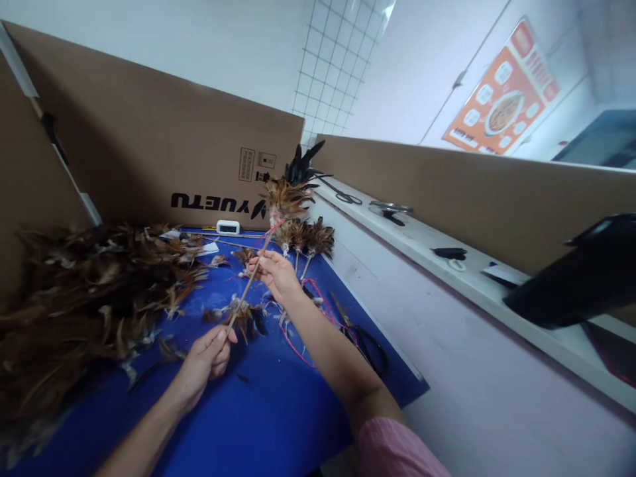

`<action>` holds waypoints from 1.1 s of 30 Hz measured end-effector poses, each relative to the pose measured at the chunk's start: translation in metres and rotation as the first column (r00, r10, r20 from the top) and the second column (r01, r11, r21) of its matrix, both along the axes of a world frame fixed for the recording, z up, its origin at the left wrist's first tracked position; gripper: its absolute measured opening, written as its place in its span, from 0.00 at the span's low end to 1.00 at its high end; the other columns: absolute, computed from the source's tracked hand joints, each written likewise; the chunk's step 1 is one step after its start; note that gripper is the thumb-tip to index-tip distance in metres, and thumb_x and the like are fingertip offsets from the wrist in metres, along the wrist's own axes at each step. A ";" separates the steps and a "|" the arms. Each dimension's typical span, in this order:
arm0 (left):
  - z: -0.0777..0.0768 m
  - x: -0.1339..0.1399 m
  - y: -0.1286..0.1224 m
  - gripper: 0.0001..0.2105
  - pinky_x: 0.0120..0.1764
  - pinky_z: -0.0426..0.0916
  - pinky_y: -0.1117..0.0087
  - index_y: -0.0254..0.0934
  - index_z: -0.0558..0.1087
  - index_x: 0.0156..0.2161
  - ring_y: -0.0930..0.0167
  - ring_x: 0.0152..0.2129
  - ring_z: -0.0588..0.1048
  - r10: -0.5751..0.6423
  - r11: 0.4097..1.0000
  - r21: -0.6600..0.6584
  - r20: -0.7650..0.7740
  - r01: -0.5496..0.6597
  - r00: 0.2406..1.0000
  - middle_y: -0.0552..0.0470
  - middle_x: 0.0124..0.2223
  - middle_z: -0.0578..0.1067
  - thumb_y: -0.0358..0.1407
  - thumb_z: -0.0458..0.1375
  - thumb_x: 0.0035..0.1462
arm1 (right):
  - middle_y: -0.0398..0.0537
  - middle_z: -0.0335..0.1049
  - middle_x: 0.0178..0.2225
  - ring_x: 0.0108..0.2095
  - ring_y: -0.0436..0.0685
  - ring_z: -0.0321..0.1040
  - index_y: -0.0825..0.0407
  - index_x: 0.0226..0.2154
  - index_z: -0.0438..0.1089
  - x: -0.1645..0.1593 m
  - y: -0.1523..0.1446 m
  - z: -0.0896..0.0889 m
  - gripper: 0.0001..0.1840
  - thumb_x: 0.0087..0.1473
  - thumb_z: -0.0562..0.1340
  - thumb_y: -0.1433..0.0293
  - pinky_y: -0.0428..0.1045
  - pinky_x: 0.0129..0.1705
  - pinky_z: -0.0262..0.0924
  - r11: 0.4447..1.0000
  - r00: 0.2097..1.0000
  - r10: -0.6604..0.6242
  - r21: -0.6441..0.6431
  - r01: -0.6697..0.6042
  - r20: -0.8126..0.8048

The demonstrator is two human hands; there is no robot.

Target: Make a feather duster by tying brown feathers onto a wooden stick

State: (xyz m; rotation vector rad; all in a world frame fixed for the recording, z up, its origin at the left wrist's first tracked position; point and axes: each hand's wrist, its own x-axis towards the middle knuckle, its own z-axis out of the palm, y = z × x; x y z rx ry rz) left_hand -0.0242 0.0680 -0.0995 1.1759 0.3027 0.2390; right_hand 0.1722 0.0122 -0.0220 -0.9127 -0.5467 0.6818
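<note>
A thin wooden stick (244, 295) slants up and away over the blue table, with brown and black feathers (289, 192) bunched at its far end like a feather duster. My left hand (211, 351) is closed round the near end of the stick. Farther up, the fingers of my right hand (276, 273) pinch the same stick below the feathers. Pink string (274, 228) runs by the base of the bunch. Whether my right fingers also grip the string is too small to tell. Loose feathers (243, 321) lie under the stick.
A large heap of brown feathers (99, 298) covers the table's left side. Small feather bunches on sticks (311, 238) lie beyond my right hand. Black-handled scissors (368, 344) rest near the right edge. A white digital timer (228, 227) stands before the cardboard wall (149, 146).
</note>
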 end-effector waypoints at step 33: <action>0.009 -0.010 -0.003 0.13 0.13 0.44 0.80 0.38 0.63 0.39 0.82 0.11 0.44 -0.120 0.990 -0.075 -0.046 0.117 0.992 0.65 0.18 0.49 0.47 0.52 0.59 | 0.52 0.66 0.53 0.58 0.61 0.55 0.44 0.47 0.70 0.034 -0.052 0.009 0.15 0.60 0.54 0.70 0.60 0.57 0.46 0.871 -0.139 0.037 0.036 0.489 0.990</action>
